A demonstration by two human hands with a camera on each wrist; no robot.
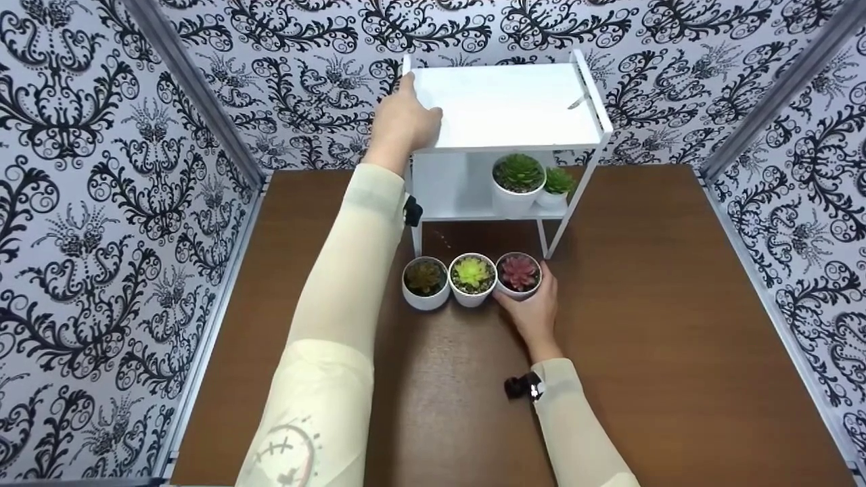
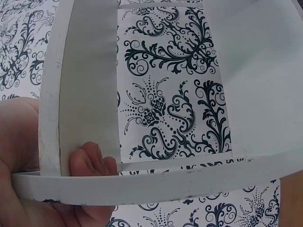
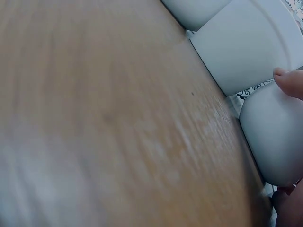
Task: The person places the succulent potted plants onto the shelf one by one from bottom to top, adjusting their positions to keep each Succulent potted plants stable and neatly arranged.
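My left hand [image 1: 404, 122] grips the left end of a white two-tier shelf [image 1: 507, 108]; in the left wrist view its fingers [image 2: 92, 163] curl round the white frame. With my right hand [image 1: 531, 308] I hold a white pot with a red succulent [image 1: 519, 272], thumb and fingers on either side of it. In the right wrist view that pot [image 3: 274, 137] stands on the table, a thumb [image 3: 289, 82] against its wall. Left of it are a pot with a yellow-green succulent [image 1: 472, 276] and one with a dark brownish succulent [image 1: 425, 281], all in a row before the shelf.
On the lower tier stand a larger potted green succulent [image 1: 518, 182] and a smaller one [image 1: 556, 186], toward the right. The brown table [image 1: 676, 325] is bordered by patterned walls [image 1: 304, 81] at the back and sides.
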